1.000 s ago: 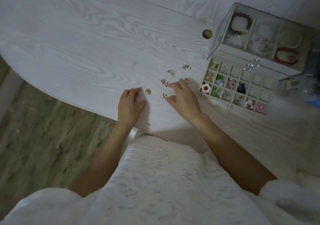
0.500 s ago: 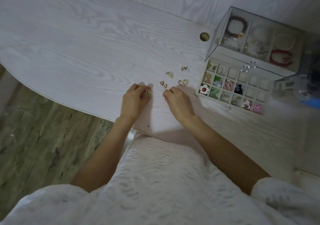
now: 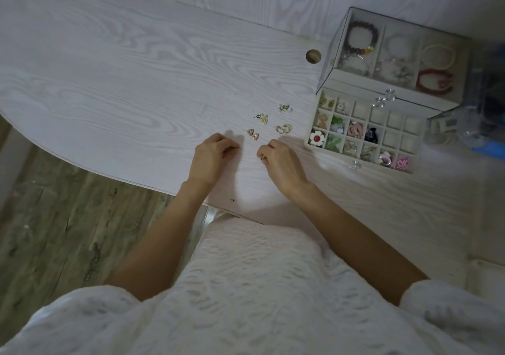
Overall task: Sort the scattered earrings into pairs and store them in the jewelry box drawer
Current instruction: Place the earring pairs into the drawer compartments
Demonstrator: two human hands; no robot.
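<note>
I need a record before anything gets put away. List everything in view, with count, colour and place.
earring pairs: four small gold-toned clusters, on the table in front of the hands
drawer: one, pale, pulled open at the right, a grid of compartments, many holding coloured earrings
flower earring: one, white with red centre, near-left compartment of the drawer
jewelry box: one, clear-walled, behind the drawer, bracelets inside
table: one, white wood grain
hole: one, round, in the table left of the jewelry box
floor: grey-brown planks, lower left
left hand: fingers curled; any earring inside is hidden
right hand: pinches something small and gold
</note>
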